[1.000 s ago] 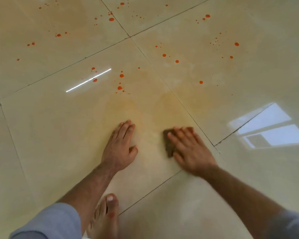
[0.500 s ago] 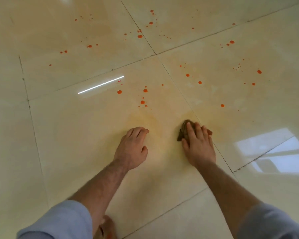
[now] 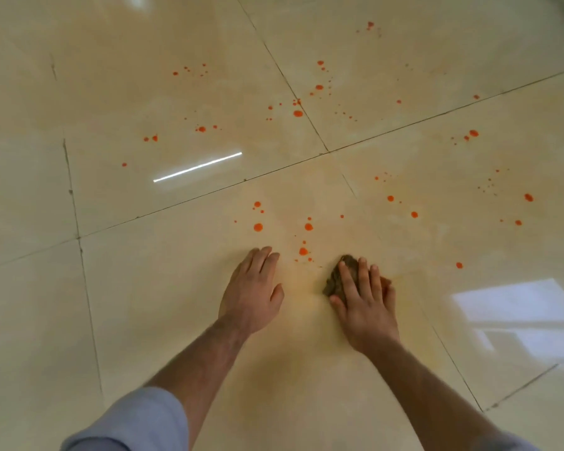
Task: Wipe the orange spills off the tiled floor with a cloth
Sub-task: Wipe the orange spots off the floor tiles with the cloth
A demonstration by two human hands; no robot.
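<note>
Glossy beige floor tiles (image 3: 163, 288) carry several orange drops. The nearest drops (image 3: 303, 251) lie just ahead, between my two hands; more drops (image 3: 297, 113) are scattered farther off across the tile joints. My right hand (image 3: 362, 301) lies flat with straight fingers on a small brown cloth (image 3: 337, 278), pressing it to the floor; most of the cloth is hidden under the fingers. My left hand (image 3: 251, 294) rests palm down on the tile, fingers straight, holding nothing. A faint yellowish smear (image 3: 300, 288) stains the tile around both hands.
Dark grout lines (image 3: 329, 152) cross ahead of my hands. A bright window reflection (image 3: 515, 307) shows on the tile at right and a thin light streak (image 3: 197, 167) at left. Blue sleeves (image 3: 134, 421) show at the bottom edge.
My right hand has pushed the cloth forward along the tile toward the nearest drops. My left hand has shifted forward too. The bare foot seen earlier is out of view.
</note>
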